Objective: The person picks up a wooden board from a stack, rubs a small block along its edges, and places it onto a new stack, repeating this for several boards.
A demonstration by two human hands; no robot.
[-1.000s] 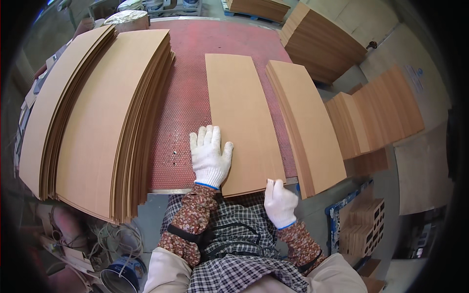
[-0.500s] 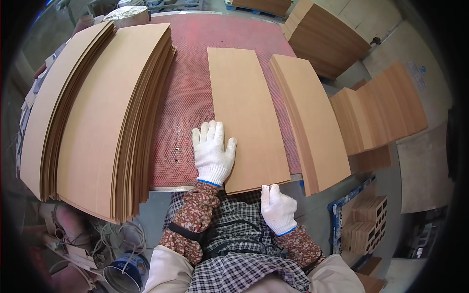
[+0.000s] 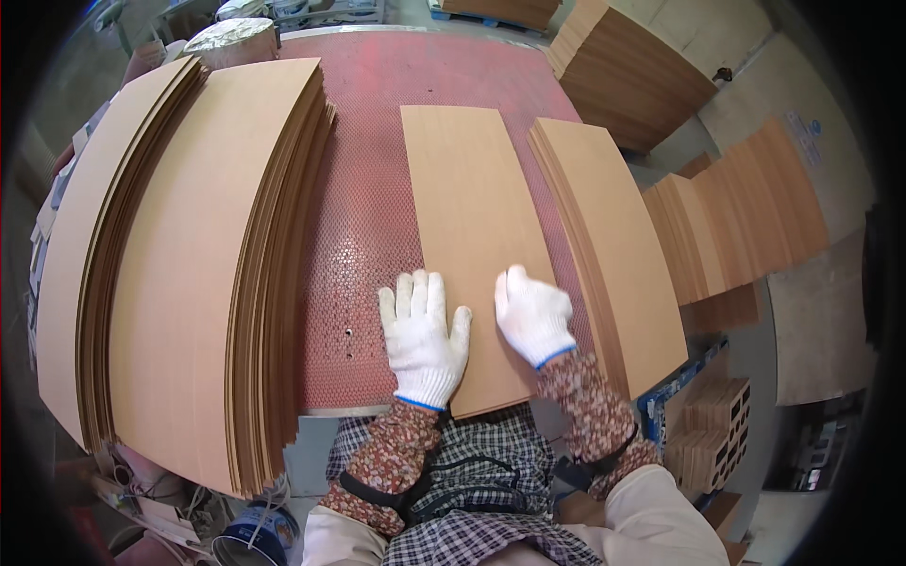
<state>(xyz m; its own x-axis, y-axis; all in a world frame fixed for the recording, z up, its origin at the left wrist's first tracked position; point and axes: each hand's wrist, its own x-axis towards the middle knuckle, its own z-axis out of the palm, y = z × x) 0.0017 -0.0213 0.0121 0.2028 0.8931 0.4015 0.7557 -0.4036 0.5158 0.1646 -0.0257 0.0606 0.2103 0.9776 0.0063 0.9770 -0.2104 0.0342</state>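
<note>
Both my hands wear white knitted gloves with blue cuff edges. My left hand lies flat over the left edge of a long tan wooden panel, its fingers stretched out toward the far side. On the right part of the same panel, my right hand is closed, fingers curled down toward the surface. Whatever it pinches, if anything, is hidden by the glove. The panel rests on a red table with a mesh pattern, its near end close to the table's front edge.
To the left stand two tall stacks of panels; a lower stack lies close on the right. Beyond the table are more piled boards and a fanned stack. A blue bucket sits on the floor at lower left.
My right hand has moved from the panel's near right corner up and forward onto its surface, still closed. My left hand stays flat on the left edge. The whole view has shifted slightly.
</note>
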